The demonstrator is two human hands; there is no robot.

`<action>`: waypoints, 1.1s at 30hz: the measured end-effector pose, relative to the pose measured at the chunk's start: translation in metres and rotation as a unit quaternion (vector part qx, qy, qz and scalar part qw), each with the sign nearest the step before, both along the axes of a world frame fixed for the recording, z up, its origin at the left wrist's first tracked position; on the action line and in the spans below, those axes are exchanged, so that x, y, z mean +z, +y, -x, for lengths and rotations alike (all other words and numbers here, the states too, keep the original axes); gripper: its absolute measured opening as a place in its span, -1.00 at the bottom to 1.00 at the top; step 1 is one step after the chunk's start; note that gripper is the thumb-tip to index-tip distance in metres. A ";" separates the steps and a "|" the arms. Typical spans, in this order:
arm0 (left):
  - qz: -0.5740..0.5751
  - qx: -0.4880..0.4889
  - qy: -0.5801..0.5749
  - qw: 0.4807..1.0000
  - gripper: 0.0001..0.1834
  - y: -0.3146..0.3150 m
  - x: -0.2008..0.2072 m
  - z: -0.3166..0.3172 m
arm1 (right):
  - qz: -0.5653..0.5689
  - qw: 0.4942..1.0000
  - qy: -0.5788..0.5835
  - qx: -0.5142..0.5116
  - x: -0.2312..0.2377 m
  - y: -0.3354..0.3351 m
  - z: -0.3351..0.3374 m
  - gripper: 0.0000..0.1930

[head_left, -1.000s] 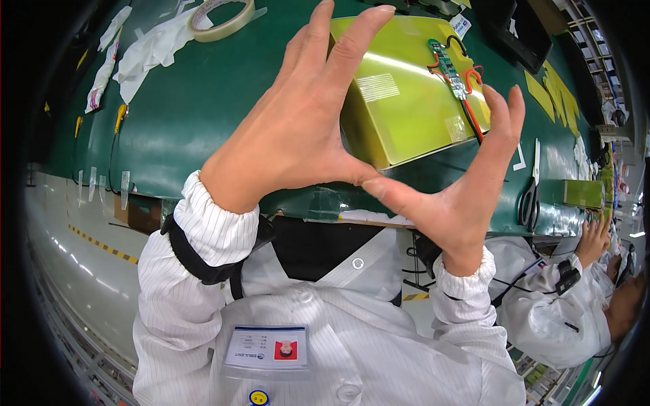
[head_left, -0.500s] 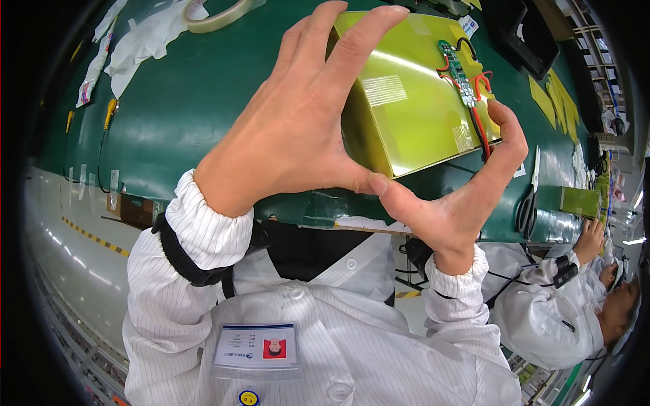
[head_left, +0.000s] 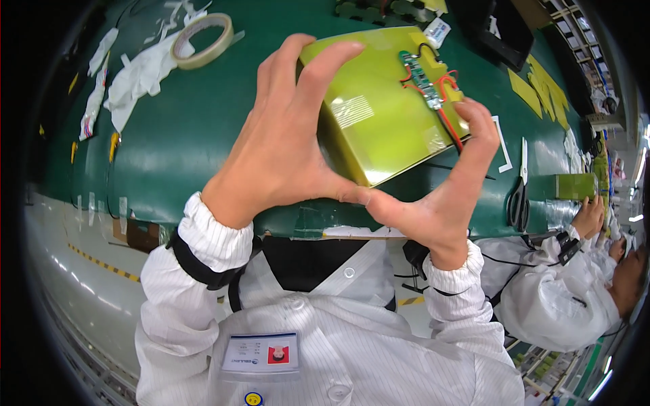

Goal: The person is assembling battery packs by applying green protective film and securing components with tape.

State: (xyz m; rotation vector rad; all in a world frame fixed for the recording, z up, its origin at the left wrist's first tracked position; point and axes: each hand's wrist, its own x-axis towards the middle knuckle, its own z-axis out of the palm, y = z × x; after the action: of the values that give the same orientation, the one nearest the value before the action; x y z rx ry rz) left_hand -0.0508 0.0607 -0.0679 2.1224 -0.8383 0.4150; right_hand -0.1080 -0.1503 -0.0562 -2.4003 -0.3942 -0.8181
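Note:
Between my two hands is a yellow-green wrapped battery pack [head_left: 379, 115], box-shaped and tilted over the green table. A small green circuit board [head_left: 421, 80] with red and black wires lies along its right side. Strips of clear tape hold its wrap. My left hand [head_left: 288, 135] grips the left side, fingers over the far left edge. My right hand [head_left: 447, 193] holds the near right side, index finger by the red and black leads. Both thumbs meet at the near corner. The pack's underside is hidden.
Black-handled scissors [head_left: 519, 196] lie to the right, near a white L-shaped strip [head_left: 502, 143]. A tape roll [head_left: 202, 42] and crumpled white paper [head_left: 139, 84] lie far left. Yellow sheets [head_left: 538, 91] rest far right. A co-worker [head_left: 555, 291] holds another green box [head_left: 575, 187].
The pack and both hands appear lower and further left in the view, with the table things shifted too. The grip looks the same.

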 end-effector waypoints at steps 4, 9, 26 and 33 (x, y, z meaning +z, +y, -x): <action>-0.041 0.001 0.029 0.999 0.36 0.005 0.012 0.006 | -0.018 1.000 0.024 0.007 0.001 0.003 0.002 0.10; -0.143 -0.026 0.050 0.988 0.38 0.026 0.054 0.015 | -0.010 0.999 -0.047 -0.018 0.023 -0.018 0.032 0.03; -0.475 -0.071 0.121 0.869 0.36 -0.092 0.090 -0.050 | -0.120 0.956 0.249 -0.097 -0.008 -0.048 0.033 -0.66; -0.456 -0.062 0.100 0.882 0.11 -0.098 0.085 -0.047 | -0.181 0.951 0.249 -0.042 -0.023 -0.055 0.025 -0.71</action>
State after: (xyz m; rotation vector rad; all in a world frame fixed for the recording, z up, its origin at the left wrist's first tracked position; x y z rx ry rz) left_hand -0.0042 -0.0377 0.0170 2.8604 -1.1803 -0.3576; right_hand -0.1334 -0.2054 -0.0793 -2.1781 0.0575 -0.2609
